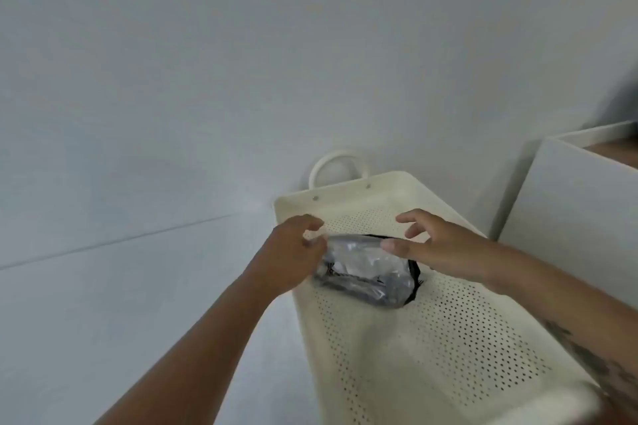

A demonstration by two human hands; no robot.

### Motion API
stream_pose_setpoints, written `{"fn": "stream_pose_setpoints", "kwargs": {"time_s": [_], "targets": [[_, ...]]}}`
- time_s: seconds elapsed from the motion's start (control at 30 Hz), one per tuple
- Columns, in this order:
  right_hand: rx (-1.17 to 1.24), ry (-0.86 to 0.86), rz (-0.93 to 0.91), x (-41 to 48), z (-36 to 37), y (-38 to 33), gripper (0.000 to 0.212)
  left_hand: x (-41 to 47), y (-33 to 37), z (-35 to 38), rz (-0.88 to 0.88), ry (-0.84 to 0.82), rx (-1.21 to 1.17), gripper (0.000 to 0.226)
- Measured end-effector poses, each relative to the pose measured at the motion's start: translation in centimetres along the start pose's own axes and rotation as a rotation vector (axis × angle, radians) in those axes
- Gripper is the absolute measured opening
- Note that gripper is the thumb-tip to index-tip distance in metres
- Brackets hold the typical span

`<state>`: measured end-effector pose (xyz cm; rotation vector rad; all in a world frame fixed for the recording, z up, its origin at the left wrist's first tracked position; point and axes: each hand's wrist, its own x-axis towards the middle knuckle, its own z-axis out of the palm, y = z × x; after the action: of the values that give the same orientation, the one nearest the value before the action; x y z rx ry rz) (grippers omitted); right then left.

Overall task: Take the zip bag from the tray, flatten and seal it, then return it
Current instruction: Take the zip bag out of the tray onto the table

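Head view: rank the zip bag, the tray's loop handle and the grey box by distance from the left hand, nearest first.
1. zip bag: at the left hand, over the tray.
2. loop handle: beyond, at the tray's far end.
3. grey box: far right.

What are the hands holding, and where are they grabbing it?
The zip bag, a clear one, over the cream tray. The left hand pinches its top left corner, and the right hand has its thumb on the top edge further right.

Hands seemingly pinching bag over tray
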<state>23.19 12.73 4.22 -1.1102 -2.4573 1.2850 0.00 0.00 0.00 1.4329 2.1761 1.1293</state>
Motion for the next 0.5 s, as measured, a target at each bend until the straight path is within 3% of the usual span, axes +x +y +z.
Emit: {"fn": "stream_pose_setpoints", "kwargs": {"time_s": [0.1,0.2,0.3,0.37,0.5], "targets": [[-0.111,-0.071,-0.006,-0.4,0.3,0.6,0.069,0.2,-0.3,0.6,0.075,-0.065,0.095,0.04],[-0.142,-0.068,-0.051,-1.0,0.7,0.8,0.03,0.1,0.0,1.1,0.117,-0.075,0.046,0.03],[-0.057,-0.011,-0.09,-1.9,0.3,0.0,0.007,-0.5,1.0,1.6,0.197,0.04,0.105,0.02],[-0.014,0.079,-0.095,-2.9,-0.1,-0.8,0.007,-1.1,2.3,1.9,0.238,0.097,0.079,0.025],[0.041,0.336,-0.147,-4.7,-0.8,-2.3,0.015,-3.1,5.1,1.9,0.263,0.077,-0.106,0.055]]}}
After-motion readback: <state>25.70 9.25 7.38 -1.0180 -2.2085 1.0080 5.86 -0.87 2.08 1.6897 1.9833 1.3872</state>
